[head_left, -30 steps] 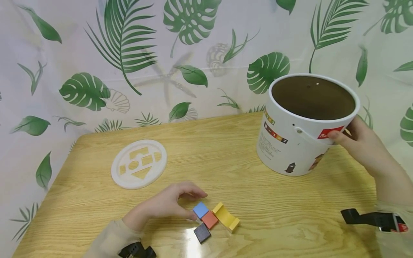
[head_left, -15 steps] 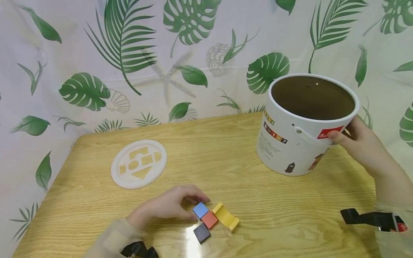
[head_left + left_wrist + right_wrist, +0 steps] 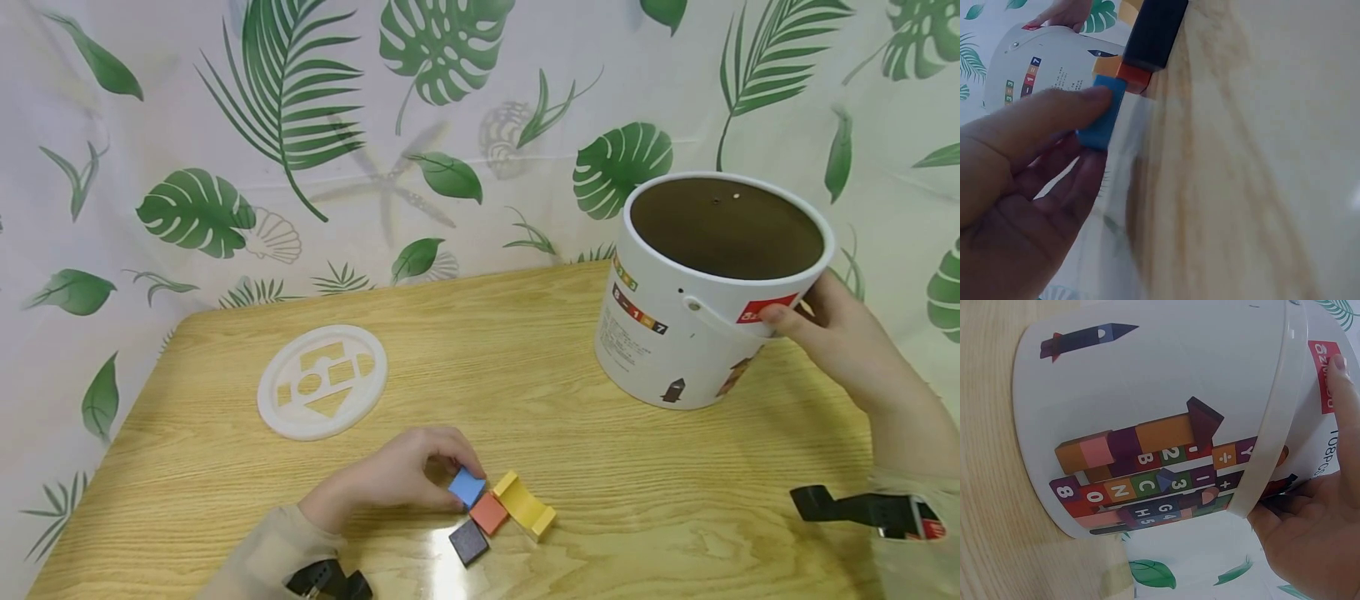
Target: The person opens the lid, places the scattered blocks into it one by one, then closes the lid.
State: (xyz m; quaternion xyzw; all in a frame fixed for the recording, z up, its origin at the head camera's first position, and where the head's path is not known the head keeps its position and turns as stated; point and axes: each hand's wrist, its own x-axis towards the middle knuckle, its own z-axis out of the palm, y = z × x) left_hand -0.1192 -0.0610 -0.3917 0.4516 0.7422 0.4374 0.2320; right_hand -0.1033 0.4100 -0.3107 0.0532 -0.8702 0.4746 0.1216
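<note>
My left hand [image 3: 405,471] pinches a small blue block [image 3: 467,487] between thumb and fingers; the left wrist view shows the thumb lying along the top of the blue block [image 3: 1099,128]. Right beside it sit a red block [image 3: 489,512] and a black block [image 3: 469,543]. A yellow block with a curved hollow [image 3: 525,505] lies by the red one. At the right, my right hand [image 3: 840,342] grips a white lidless bucket [image 3: 675,333] high on its side, thumb over the red label and the other fingers partly hidden. The bucket's visible interior is dark, its bottom out of sight.
A round white board with shaped cut-outs [image 3: 300,425] lies at the left of the wooden table [image 3: 480,358]. Behind the table hangs a leaf-patterned cloth [image 3: 525,83]. The bucket's white handle [image 3: 1279,400] hangs down against its side.
My left hand has moved slightly right and closed its fingers on the blue block, which has tilted a little. The red block has shifted slightly. My right hand and the bucket stay nearly still.
</note>
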